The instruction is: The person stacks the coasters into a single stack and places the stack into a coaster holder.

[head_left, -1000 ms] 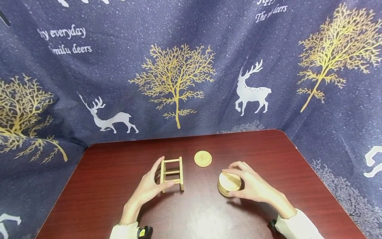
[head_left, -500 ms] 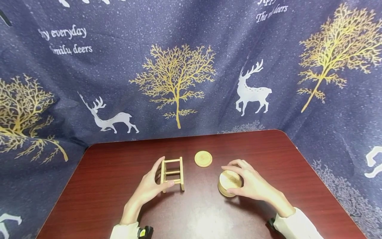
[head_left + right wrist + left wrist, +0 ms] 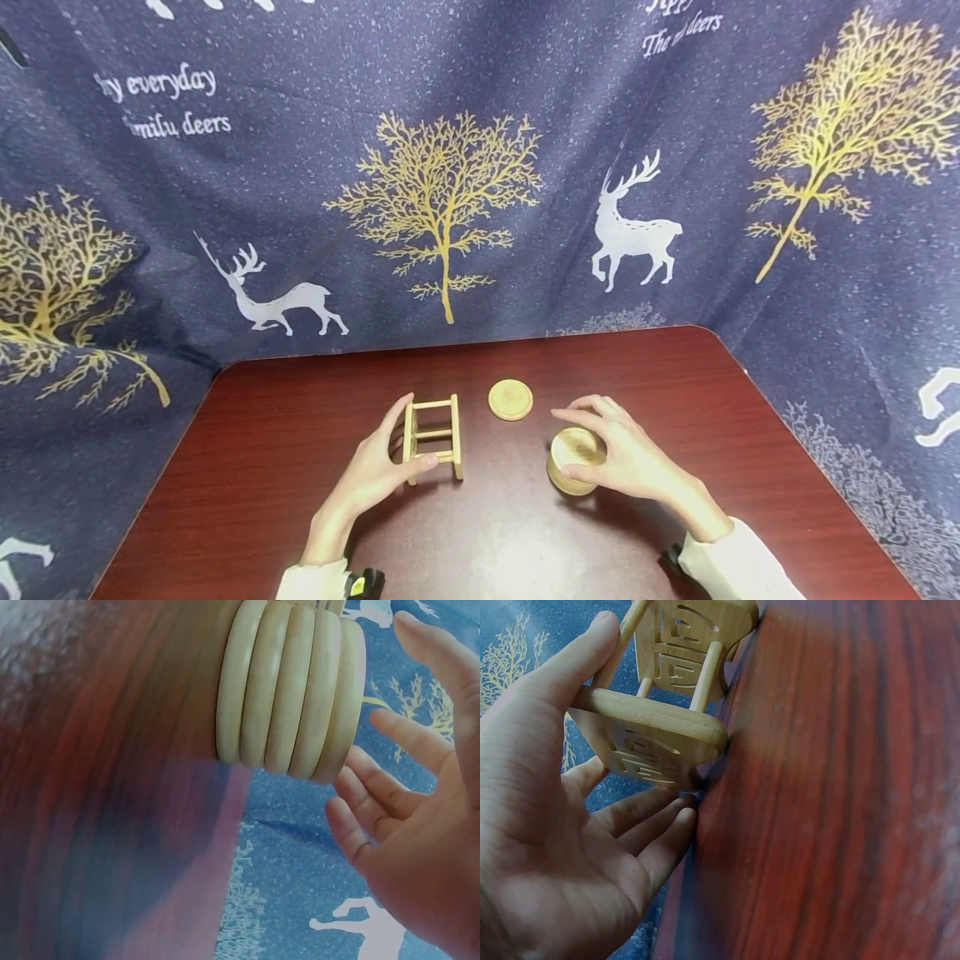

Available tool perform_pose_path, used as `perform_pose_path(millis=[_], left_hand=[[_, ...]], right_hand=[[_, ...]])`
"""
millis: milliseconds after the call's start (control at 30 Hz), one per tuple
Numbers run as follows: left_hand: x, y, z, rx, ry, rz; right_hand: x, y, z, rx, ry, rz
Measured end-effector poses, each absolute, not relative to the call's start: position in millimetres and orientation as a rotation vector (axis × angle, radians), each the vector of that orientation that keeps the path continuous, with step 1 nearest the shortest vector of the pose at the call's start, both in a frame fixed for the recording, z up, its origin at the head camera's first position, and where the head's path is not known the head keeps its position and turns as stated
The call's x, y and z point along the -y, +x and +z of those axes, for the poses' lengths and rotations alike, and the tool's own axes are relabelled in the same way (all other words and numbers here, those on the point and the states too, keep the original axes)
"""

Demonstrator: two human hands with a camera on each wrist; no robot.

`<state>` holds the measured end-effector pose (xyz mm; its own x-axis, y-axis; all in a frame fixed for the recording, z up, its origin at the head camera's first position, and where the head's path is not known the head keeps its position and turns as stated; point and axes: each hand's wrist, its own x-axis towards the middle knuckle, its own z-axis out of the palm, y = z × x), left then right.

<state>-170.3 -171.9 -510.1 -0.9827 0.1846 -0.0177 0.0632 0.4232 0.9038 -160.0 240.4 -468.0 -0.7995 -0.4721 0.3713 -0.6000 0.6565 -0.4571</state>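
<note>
Right hand, fingers parted and gripping nothing, is hovering at the right of an upright pale-wood stack of round discs.

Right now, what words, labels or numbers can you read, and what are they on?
"everyday": cloth, upper left; start unclear.
"milu deers": cloth, just below.
"The", "deers": cloth, upper right; middle unclear.
Word above that: cut off.
Stack: top marks too small.
Rack: carving unreadable.

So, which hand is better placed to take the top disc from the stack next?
Probably the right hand: it is close at the stack of discs, thumb and fingers spread, holding nothing. The left hand is farther away and grips the wooden rack.
</note>
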Motion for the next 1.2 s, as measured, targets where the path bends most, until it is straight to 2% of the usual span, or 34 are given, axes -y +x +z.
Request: perform_pose_path(millis=[1200], left_hand=[[172,-170,-509,-2.622,0.249,1.535]], right_hand=[[-210,-193,-464,2.707,0.846,0.875]])
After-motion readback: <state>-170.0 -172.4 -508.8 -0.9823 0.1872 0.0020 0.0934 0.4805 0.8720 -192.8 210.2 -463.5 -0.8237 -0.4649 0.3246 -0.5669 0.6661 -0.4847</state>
